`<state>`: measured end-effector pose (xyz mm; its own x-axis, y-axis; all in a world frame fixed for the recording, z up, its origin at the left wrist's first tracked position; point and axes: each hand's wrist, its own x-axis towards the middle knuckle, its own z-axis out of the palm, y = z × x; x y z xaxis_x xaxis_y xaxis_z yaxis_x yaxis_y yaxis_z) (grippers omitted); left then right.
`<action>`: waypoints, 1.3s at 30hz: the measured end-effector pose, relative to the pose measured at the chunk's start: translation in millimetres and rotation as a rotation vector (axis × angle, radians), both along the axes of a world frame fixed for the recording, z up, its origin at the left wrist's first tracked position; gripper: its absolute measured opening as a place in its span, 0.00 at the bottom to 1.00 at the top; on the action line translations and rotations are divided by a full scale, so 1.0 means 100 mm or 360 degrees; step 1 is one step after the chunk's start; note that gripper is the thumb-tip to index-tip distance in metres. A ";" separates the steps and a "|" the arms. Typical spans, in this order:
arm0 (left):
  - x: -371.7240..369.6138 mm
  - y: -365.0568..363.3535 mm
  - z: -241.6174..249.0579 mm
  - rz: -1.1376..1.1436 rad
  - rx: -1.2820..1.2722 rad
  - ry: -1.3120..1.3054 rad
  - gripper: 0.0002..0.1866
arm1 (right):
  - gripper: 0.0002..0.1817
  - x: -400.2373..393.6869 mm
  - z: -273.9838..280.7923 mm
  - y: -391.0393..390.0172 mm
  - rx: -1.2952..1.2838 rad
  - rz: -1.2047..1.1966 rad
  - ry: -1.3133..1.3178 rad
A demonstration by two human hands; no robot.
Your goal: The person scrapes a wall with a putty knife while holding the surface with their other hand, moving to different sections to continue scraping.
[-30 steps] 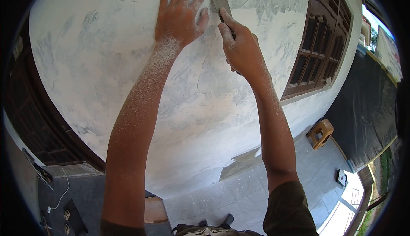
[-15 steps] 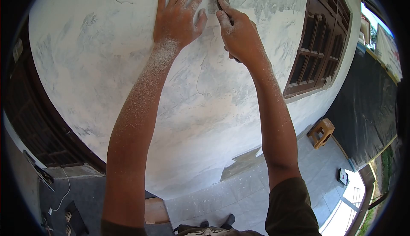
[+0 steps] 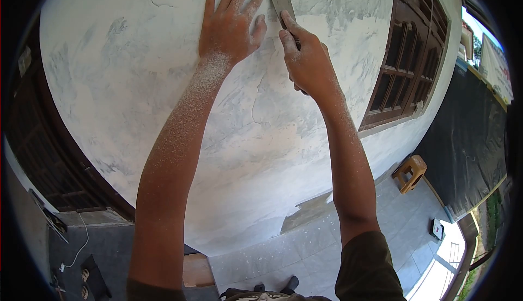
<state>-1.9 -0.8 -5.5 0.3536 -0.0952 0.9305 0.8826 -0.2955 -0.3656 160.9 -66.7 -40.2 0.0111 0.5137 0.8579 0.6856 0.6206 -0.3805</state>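
In the head view my left hand (image 3: 230, 29) lies flat against the patchy white and grey wall (image 3: 256, 154), fingers spread and dusted white. To its right, my right hand (image 3: 308, 56) is wrapped round the handle of a putty knife (image 3: 283, 7). The knife's flat metal blade points up and its broad end is at the wall surface, beside the left fingertips. My right index finger and thumb press along the blade's base and handle. White powder coats both forearms. A thin crack runs down the wall below the hands.
A brown wooden window (image 3: 406, 56) is set in the wall at right, and a dark wooden door (image 3: 49, 143) at left. A tan plastic stool (image 3: 409, 173) stands on the speckled tile floor (image 3: 305, 252). A white cable (image 3: 83, 244) lies at lower left.
Both hands and the putty knife appear slightly lower in the view. The knife has slid a little down the wall, while the left hand stays flat.
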 end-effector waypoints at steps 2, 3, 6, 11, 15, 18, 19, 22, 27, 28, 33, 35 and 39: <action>0.01 -0.01 -0.01 0.0016 -0.0013 0.0001 0.28 | 0.25 -0.05 0.19 -0.13 -0.0149 0.0095 0.0158; 0.02 -0.02 -0.02 0.0013 -0.0026 0.0003 0.28 | 0.25 -0.04 0.17 -0.11 -0.0161 0.0091 0.0161; 0.01 -0.03 -0.02 0.0038 -0.0029 -0.0010 0.28 | 0.25 -0.03 0.04 -0.01 0.0011 0.0057 0.0075; 0.01 -0.03 -0.01 -0.0031 -0.0017 -0.0010 0.27 | 0.25 -0.05 0.13 -0.08 -0.0025 0.0054 0.0060; 0.00 -0.03 -0.01 0.0005 -0.0040 0.0002 0.27 | 0.25 -0.02 0.04 0.04 0.0078 -0.0004 -0.0011; 0.00 -0.03 0.00 -0.0017 0.0019 -0.0013 0.26 | 0.25 -0.04 -0.01 0.02 0.0020 0.0003 -0.0001; 0.01 -0.02 0.00 -0.0006 0.0020 -0.0011 0.26 | 0.25 -0.05 0.07 0.00 0.0030 0.0003 -0.0001; 0.01 -0.01 -0.01 0.0003 0.0008 0.0013 0.26 | 0.25 -0.06 0.16 -0.04 -0.0062 0.0101 0.0140; 0.01 0.12 -0.04 0.0218 0.0122 -0.0065 0.30 | 0.25 -0.05 0.02 -0.02 -0.0008 0.0021 0.0014; 0.01 0.11 -0.04 0.0235 0.0118 -0.0059 0.30 | 0.25 -0.06 0.10 -0.06 0.0000 0.0020 0.0013; 0.01 0.13 -0.05 0.0223 0.0122 -0.0069 0.29 | 0.25 -0.02 0.12 0.02 0.0029 0.0026 0.0042; 0.01 0.13 -0.05 0.0068 0.0133 -0.0042 0.27 | 0.25 0.00 -0.02 0.06 0.0037 0.0013 0.0016; 0.01 -0.04 -0.01 -0.0021 -0.0044 0.0004 0.27 | 0.24 -0.08 0.25 -0.21 -0.0179 0.0057 0.0104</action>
